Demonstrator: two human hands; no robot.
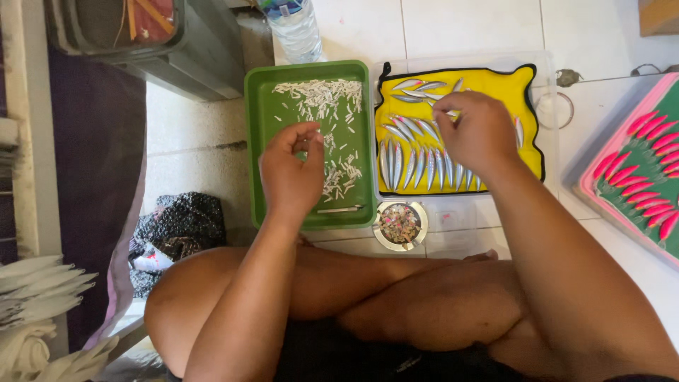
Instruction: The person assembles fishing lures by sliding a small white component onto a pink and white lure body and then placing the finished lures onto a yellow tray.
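clear plastic water bottle (296, 28) with a blue label (281, 8), standing behind the green tray (254, 141)

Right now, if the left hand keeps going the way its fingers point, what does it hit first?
The left hand points up-frame over the green tray. It would probably first meet the heap of small white pieces at the tray's far end; its height above them is unclear.
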